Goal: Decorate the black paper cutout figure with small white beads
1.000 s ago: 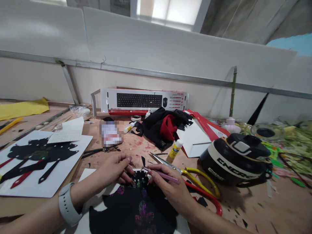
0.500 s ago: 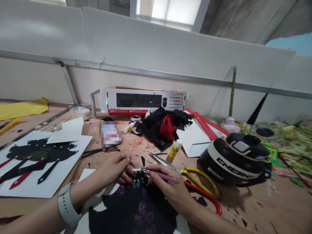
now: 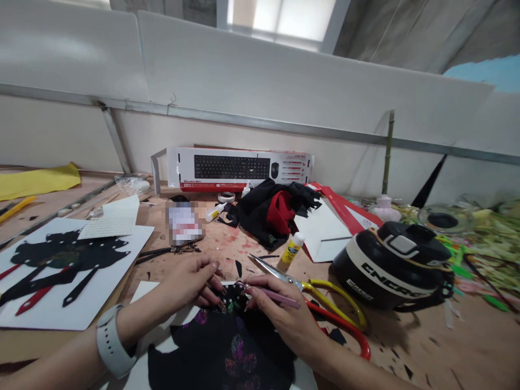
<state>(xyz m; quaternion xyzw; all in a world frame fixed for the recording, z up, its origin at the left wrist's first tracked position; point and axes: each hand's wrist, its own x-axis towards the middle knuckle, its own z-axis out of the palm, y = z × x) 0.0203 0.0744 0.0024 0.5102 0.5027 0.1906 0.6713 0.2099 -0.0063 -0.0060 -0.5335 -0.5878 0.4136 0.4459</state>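
Observation:
A black fabric piece [image 3: 203,346] with shiny purple and pink leaf-like patterns lies on white sheets at the bottom centre. Small white pearl-like beads dot its top edge, beside green glittery patches. My right hand [image 3: 276,303] grips pink tweezers [image 3: 280,297], their tips at that beaded edge. Opposite, my left hand [image 3: 195,284] rests its bent fingertips on the fabric beside the beads, the thumb raised apart from them. A small pale bit shows near its thumb tip; I cannot make out what it is.
Scissors [image 3: 325,295] with yellow and red handles lie beside my right hand, a glue stick [image 3: 291,250] behind them. A large black bottle [image 3: 385,271] stands to the right. Another black cutout [image 3: 69,252] lies on white board at left. A keyboard box [image 3: 239,168] stands behind black cloth.
The tweezers and right fingers have shifted very slightly at the beaded edge. My left hand and the fabric have kept their places.

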